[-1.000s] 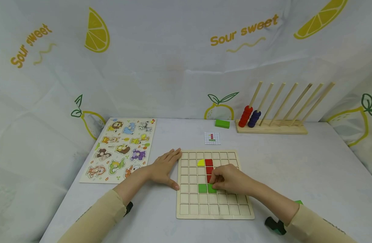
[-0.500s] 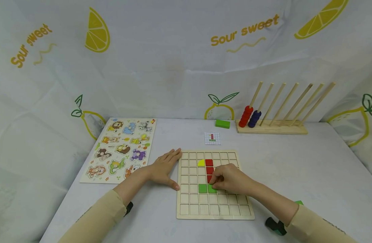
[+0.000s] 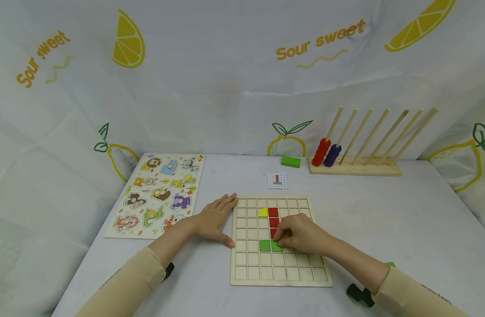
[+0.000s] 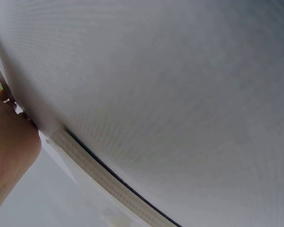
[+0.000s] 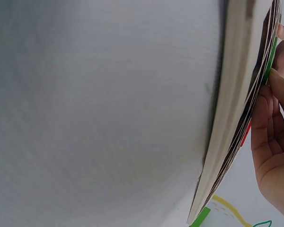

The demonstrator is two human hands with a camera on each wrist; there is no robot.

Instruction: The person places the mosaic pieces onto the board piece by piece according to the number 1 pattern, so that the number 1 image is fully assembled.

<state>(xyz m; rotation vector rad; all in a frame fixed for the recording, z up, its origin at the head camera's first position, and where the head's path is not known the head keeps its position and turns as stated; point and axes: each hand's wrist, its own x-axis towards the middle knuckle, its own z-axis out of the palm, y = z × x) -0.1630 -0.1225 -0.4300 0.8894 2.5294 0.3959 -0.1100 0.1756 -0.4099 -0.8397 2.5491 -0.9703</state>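
Observation:
A wooden grid board (image 3: 250, 274) lies flat on the table. Several tiles sit in its cells: a yellow quarter-round tile (image 3: 263, 212), a column of red square tiles (image 3: 273, 212) and two green square tiles side by side. My right hand (image 3: 303, 234) has its fingers curled and its thumb and fingertips on the right green tile (image 3: 277, 246), partly covering it. The right wrist view also shows the thumb against a green tile (image 5: 270, 66) at the board's surface. With fingers spread, my left hand (image 3: 211, 222) rests at the board's left edge.
A small pattern card (image 3: 277, 181) lies behind the board, with a green block (image 3: 291, 162) farther back. At the back right stands a peg rack (image 3: 357, 169) with red and blue beads. An animal puzzle board (image 3: 155, 193) lies left; a green piece (image 3: 390, 264) shows beside the right forearm.

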